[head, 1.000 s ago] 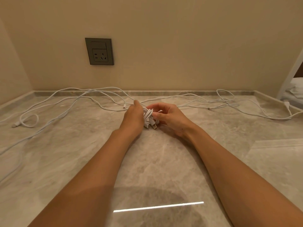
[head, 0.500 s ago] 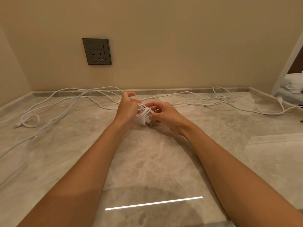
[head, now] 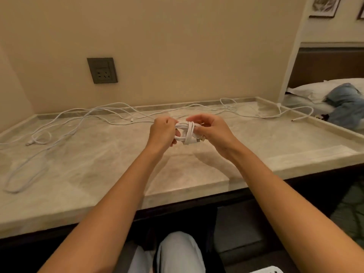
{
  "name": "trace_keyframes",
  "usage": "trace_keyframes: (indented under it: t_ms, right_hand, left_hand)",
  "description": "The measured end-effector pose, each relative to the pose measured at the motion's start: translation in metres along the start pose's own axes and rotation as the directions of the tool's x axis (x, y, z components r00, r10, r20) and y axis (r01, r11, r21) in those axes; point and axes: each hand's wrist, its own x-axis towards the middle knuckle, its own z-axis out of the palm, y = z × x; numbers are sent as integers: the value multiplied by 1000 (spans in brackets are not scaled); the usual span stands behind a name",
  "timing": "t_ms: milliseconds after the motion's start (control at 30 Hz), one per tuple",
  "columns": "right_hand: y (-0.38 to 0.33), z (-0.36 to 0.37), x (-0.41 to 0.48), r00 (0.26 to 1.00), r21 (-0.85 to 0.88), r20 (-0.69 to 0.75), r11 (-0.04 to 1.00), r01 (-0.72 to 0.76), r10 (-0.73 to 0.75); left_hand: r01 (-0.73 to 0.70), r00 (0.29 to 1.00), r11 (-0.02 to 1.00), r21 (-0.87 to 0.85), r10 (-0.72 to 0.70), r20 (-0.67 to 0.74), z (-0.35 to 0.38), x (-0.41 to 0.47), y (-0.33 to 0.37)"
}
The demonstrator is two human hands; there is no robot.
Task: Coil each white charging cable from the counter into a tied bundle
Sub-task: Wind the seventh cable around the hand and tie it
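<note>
A coiled white cable bundle (head: 187, 133) hangs in the air above the marble counter (head: 110, 158), wound crosswise round its middle, with a USB plug sticking out at its lower right. My left hand (head: 162, 133) grips the bundle's left end with curled fingers. My right hand (head: 211, 131) pinches its right end near the plug. Loose white cables (head: 78, 119) lie spread over the counter's back and left, and more cable (head: 271, 113) trails to the right edge.
A grey wall socket (head: 102, 70) sits on the beige wall behind. A raised lip borders the counter at the back and right. Beyond the right edge lies a bed with a pillow (head: 315, 89) and blue cloth. My knee shows below the counter's front edge.
Both hands have lifted the bundle off the counter and toward me. The view has pulled back and up, showing the counter's front edge and the bed.
</note>
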Motion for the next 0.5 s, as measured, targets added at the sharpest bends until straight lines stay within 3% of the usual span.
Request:
trace_keyframes:
  t_ms: [67,267,500]
  right_hand:
    - [-4,-9,-12,1000,-6,-2,1000,-19,19]
    - [0,-80,-106,991,-50,-129,998,-44,38]
    - [41,-162,-200,940,-109,-288,969,-223,184]
  left_hand:
    - [5,1000,1000,8,-5,-8,11,-9,5]
    - [-37,986,999,18,34,165,81,-90,36]
    - [-16,905,996,84,-21,424,181,-156,40]
